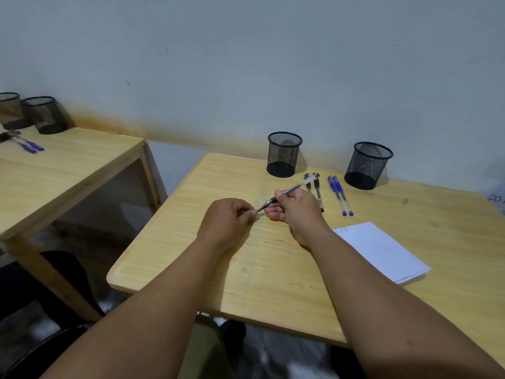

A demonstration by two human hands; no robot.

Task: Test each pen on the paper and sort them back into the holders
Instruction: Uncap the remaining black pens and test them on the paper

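My right hand (293, 207) grips a clear pen (297, 186) with dark ink by its barrel, tilted up to the right. My left hand (232, 217) is closed, its fingertips pinching at the pen's tip end; a cap there cannot be made out. Behind the hands lie two black pens (317, 191) and two blue pens (340, 195) side by side on the wooden table (191, 242). Two black mesh holders stand at the back, the left holder (284, 154) and the right holder (369, 165), both looking empty. White paper (382, 251) with a small scribble lies at the right.
A second wooden table (68, 165) stands to the left with two more mesh holders (41, 114) and a few pens (27, 143). A wall runs close behind both tables. A gap separates the two tables.
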